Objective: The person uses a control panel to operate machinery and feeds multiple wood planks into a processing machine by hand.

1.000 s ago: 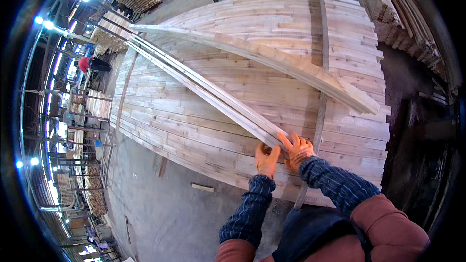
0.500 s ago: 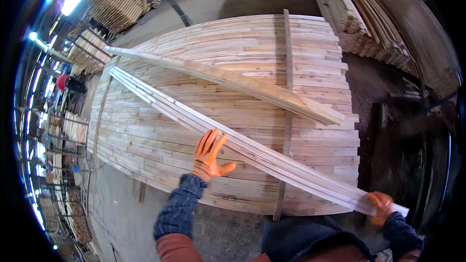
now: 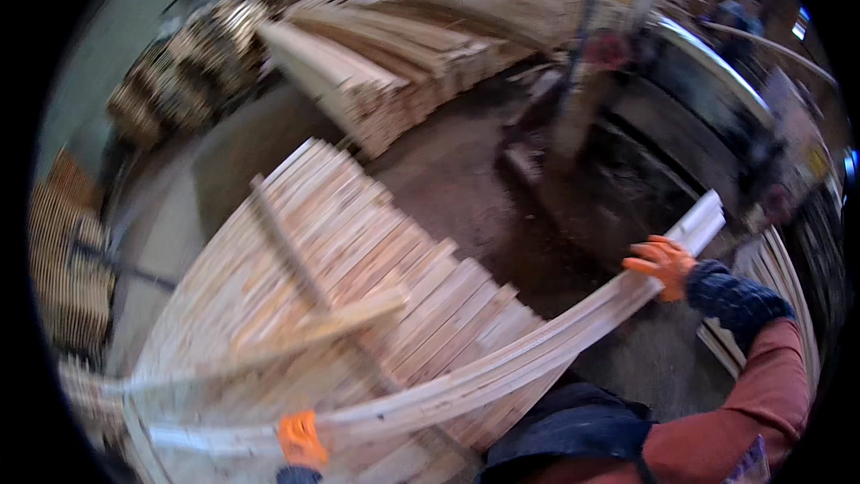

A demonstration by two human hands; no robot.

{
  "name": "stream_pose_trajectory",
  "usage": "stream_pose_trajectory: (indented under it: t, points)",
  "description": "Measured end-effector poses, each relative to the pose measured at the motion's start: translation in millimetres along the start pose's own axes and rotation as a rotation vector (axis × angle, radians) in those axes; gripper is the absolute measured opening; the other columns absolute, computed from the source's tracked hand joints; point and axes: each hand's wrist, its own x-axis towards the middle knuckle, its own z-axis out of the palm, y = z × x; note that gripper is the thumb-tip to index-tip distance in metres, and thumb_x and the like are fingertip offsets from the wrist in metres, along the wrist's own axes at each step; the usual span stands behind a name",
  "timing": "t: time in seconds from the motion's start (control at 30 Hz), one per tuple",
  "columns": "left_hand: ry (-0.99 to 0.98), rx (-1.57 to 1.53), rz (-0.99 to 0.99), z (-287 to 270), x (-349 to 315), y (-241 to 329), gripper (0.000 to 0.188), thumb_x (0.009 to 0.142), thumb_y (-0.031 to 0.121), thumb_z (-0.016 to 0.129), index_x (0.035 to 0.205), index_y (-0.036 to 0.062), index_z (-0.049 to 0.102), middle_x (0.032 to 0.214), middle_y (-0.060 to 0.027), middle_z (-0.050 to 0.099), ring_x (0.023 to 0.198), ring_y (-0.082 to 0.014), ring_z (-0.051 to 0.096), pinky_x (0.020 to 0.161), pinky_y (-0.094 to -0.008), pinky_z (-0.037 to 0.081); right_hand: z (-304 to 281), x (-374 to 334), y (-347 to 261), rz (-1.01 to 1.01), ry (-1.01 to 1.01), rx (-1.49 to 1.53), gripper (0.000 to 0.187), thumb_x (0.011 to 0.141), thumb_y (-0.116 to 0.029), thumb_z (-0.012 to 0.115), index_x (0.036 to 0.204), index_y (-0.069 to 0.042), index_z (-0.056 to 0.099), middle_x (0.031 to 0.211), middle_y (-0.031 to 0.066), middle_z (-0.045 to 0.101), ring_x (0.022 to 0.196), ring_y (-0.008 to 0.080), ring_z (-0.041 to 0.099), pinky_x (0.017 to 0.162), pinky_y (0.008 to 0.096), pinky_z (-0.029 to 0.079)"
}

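Fingers (image 3: 640, 260) of right hand (image 3: 667, 271) are spread partway over boards (image 3: 488, 378), near their right end; forearm (image 3: 766, 354) is angled in from lower right. Left hand (image 3: 303, 439) is set over the boards at lower left, fingers bunched, blurred. Closure underneath can't be told for either. Boards are slanted over plank layer (image 3: 439, 309), right end projected past it. Beam (image 3: 322, 329) is laid beyond.

No legible text, label, brand, number or sign anywhere in this blurred, wide view.
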Motion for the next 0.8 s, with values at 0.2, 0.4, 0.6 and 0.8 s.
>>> stream_pose_trajectory:
  t: [0.2,0.4,0.6,0.8]
  points:
    - [-0.106,-0.024,0.118,-4,65,162,0.059,0.079,0.036,0.073,0.124,0.0007,0.061,0.104,-0.0136,0.063,0.099,-0.0338,0.061,0.093,-0.0509,0.048,55,3,27,-0.167,0.392,-0.011,0.133,0.051,-0.021,0.085,0.166,-0.028,0.019,0.166,0.0106,0.033,0.154,0.0321,0.03,0.13,0.0535,0.015]
    - [0.021,0.631,0.18,32,69,235,0.057,0.075,0.049,0.077,0.107,0.0045,0.064,0.079,-0.0129,0.06,0.066,-0.0304,0.058,0.064,-0.0496,0.048,61,16,136,-0.164,0.598,0.066,0.133,0.05,-0.006,0.085,0.165,-0.025,0.021,0.168,0.0128,0.028,0.158,0.0339,0.021,0.131,0.0512,0.014]
    - [-0.405,-0.026,-0.097,-57,186,377,0.062,0.073,0.044,0.077,0.119,0.0051,0.059,0.109,-0.0173,0.066,0.105,-0.0372,0.062,0.09,-0.0523,0.05,84,51,168,-0.082,0.624,0.229,0.131,0.052,-0.021,0.091,0.164,-0.026,0.024,0.168,0.013,0.027,0.158,0.0376,0.018,0.13,0.0537,0.012]
    - [-0.205,-0.231,0.034,-17,297,491,0.071,0.058,0.046,0.088,0.104,0.0034,0.055,0.095,-0.0187,0.068,0.091,-0.0392,0.066,0.081,-0.0502,0.052,75,62,110,-0.374,0.647,0.174,0.129,0.045,-0.02,0.089,0.161,-0.026,0.034,0.162,0.011,0.039,0.153,0.0341,0.031,0.128,0.0565,0.019]
